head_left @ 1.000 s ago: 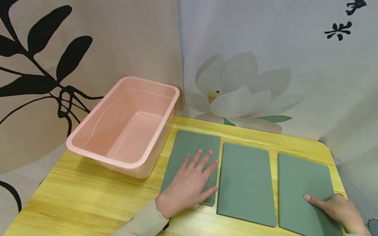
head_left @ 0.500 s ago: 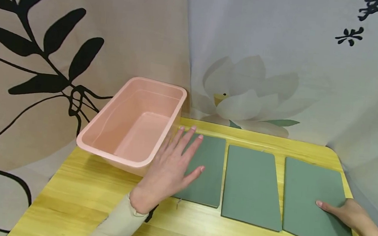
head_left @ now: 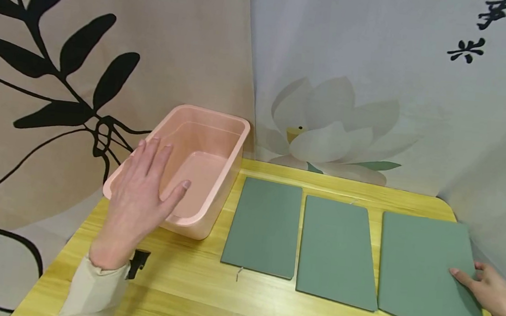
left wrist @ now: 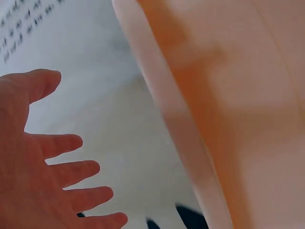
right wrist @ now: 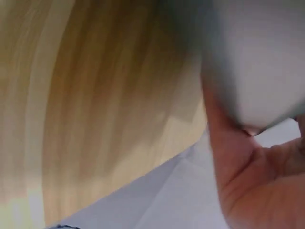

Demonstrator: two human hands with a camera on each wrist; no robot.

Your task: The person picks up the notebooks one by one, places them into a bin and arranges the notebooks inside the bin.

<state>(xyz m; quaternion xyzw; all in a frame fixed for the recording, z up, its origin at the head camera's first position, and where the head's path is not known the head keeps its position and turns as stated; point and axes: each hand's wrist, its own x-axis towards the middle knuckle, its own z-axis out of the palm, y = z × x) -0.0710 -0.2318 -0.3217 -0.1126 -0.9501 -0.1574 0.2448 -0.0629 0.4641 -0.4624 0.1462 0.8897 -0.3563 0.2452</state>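
Observation:
Three green notebooks lie in a row: the left one point(head_left: 262, 226), the middle one point(head_left: 337, 253) and the right one point(head_left: 428, 268). My right hand point(head_left: 496, 294) grips the right edge of the right notebook, thumb on its cover and fingers beneath. That edge is lifted, and the right wrist view shows a pale surface point(right wrist: 262, 57) by the thumb. My left hand point(head_left: 136, 198), fingers straight and spread, overlaps the left rim of the pink plastic tub point(head_left: 215, 195) in the head view. The left palm point(left wrist: 24, 191) holds nothing.
The yellow wooden table point(head_left: 187, 293) ends in a rounded corner at the back right. Small thin ends, like ribbon tips, stick out by the left notebook point(head_left: 239, 273) and the middle notebook. Printed curtains point(head_left: 357, 51) hang behind the table.
My left hand has left the left notebook and moved leftward to the tub. The right hand has moved right and raised the right notebook's edge. The head view has shifted slightly.

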